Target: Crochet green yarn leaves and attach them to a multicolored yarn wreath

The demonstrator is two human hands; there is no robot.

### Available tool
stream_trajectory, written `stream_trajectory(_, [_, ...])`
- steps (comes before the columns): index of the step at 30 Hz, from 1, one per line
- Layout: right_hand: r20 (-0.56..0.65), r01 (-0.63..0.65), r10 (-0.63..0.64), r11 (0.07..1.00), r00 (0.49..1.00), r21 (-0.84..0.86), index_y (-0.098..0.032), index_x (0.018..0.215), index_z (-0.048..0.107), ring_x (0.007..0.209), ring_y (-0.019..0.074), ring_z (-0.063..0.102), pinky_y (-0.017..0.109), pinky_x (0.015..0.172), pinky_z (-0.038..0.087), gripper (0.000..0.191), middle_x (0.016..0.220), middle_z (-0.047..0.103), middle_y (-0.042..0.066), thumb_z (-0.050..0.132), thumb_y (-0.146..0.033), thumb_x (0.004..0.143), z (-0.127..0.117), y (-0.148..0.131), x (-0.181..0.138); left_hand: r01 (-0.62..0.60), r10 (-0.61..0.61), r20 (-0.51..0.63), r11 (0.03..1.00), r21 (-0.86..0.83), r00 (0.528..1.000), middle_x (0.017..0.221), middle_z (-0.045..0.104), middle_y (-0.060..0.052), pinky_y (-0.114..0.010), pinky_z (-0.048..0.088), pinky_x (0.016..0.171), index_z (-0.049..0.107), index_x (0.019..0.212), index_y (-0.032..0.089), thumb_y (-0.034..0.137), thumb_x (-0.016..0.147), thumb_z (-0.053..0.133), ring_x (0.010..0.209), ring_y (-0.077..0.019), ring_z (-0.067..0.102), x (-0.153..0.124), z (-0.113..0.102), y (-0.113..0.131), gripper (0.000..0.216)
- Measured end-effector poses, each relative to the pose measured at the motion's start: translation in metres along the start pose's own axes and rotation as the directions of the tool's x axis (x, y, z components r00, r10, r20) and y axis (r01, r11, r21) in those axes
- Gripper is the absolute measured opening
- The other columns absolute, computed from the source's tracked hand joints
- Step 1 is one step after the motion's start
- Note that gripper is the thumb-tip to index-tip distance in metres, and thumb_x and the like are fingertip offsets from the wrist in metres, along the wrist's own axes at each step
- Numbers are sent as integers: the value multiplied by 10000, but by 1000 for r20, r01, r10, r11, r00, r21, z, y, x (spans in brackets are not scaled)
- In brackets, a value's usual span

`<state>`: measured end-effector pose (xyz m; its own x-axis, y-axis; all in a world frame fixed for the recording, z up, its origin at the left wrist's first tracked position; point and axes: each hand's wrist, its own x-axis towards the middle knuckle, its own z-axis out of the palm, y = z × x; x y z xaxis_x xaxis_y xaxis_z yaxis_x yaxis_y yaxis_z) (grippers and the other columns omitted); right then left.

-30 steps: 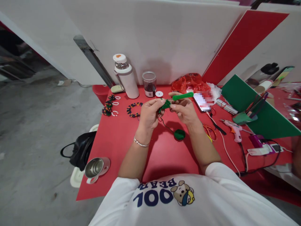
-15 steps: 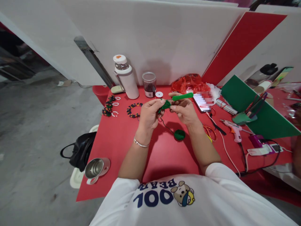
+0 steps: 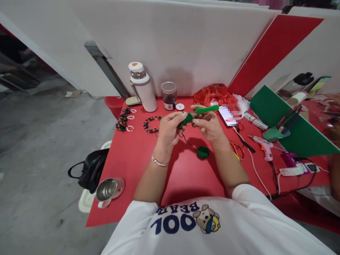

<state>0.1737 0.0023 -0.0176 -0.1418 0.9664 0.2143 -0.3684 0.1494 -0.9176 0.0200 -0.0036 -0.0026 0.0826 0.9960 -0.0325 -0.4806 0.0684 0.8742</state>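
Between the fingers of my left hand (image 3: 169,128) is a small piece of green crochet (image 3: 188,119), pinched at its left side. My right hand (image 3: 210,124) is closed on a crochet hook (image 3: 207,109) with a thick green handle that points to the right. The hook's thin shaft runs left toward the crochet, and its tip is hidden there. My right fingertips touch the crochet's right side. A dark strand of yarn hangs below my hands and leads to a green yarn ball (image 3: 203,152) on the red table (image 3: 196,180).
A multicoloured braided ring (image 3: 151,124), a white thermos (image 3: 145,88) and a clear jar (image 3: 169,95) stand behind my left hand. To the right lie a phone (image 3: 227,115), a pink glue gun (image 3: 264,146) and cables. A metal mug (image 3: 109,190) is near the left edge.
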Motion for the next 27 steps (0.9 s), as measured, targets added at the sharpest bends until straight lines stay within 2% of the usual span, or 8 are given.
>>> stream_trajectory(7, [-7, -8, 8, 1000, 1000, 29, -268, 1199, 737, 678, 99, 569, 216, 582, 480, 615, 815, 692, -38, 936, -324, 620, 0, 1, -1, -21, 21, 11, 1000, -22, 1000, 504, 555, 44, -183, 299, 382, 744, 673, 160, 344, 598, 899, 412, -56, 482, 0, 0, -1, 252])
stream_trajectory(12, [-19, -22, 22, 1000, 1000, 11, -269, 1193, 744, 687, 104, 578, 218, 583, 483, 580, 814, 679, -38, 921, -343, 645, 1, 1, -3, -38, 38, 15, 999, -4, 999, 522, 583, 33, -182, 312, 384, 747, 670, 161, 362, 597, 894, 420, -55, 489, 0, 0, -2, 259])
stream_trajectory(16, [-22, -4, 4, 1000, 1000, -14, -266, 1122, 767, 690, 108, 586, 225, 588, 488, 492, 809, 685, -33, 911, -378, 665, 0, 1, -3, -43, 43, 19, 999, 29, 999, 515, 585, 30, -181, 321, 386, 741, 653, 169, 370, 603, 895, 424, -57, 492, -1, 0, -1, 258])
stream_trajectory(19, [-47, 48, -52, 995, 998, -84, -260, 996, 795, 692, 121, 595, 247, 595, 500, 339, 796, 696, -20, 875, -455, 731, -5, 1, -3, -45, 43, 26, 996, 72, 999, 525, 598, 24, -185, 334, 388, 751, 650, 173, 365, 607, 902, 429, -60, 497, -2, -1, 0, 249])
stream_trajectory(21, [-10, 113, -116, 980, 993, -166, -262, 931, 815, 696, 129, 607, 270, 609, 516, 270, 820, 716, -9, 854, -481, 777, -11, 1, -3, -47, 42, 40, 993, 107, 998, 557, 630, 13, -188, 335, 386, 773, 676, 175, 366, 619, 908, 434, -60, 499, -2, -5, 0, 240])
stream_trajectory(24, [108, 244, -222, 932, 969, -268, -290, 949, 847, 693, 122, 623, 285, 617, 535, 186, 904, 747, -2, 844, -439, 836, -17, -2, -4, -69, 58, 78, 986, 149, 995, 577, 651, 4, -192, 331, 384, 798, 706, 182, 382, 644, 918, 437, -60, 484, -1, -11, -1, 241])
stream_trajectory(27, [133, 321, -293, 882, 947, -344, -295, 961, 850, 694, 120, 639, 281, 590, 555, 151, 947, 768, 8, 825, -419, 879, -17, -6, -7, -114, 96, 109, 979, 171, 989, 579, 649, 3, -191, 350, 401, 811, 726, 190, 414, 672, 926, 454, -62, 486, 1, -15, -2, 257])
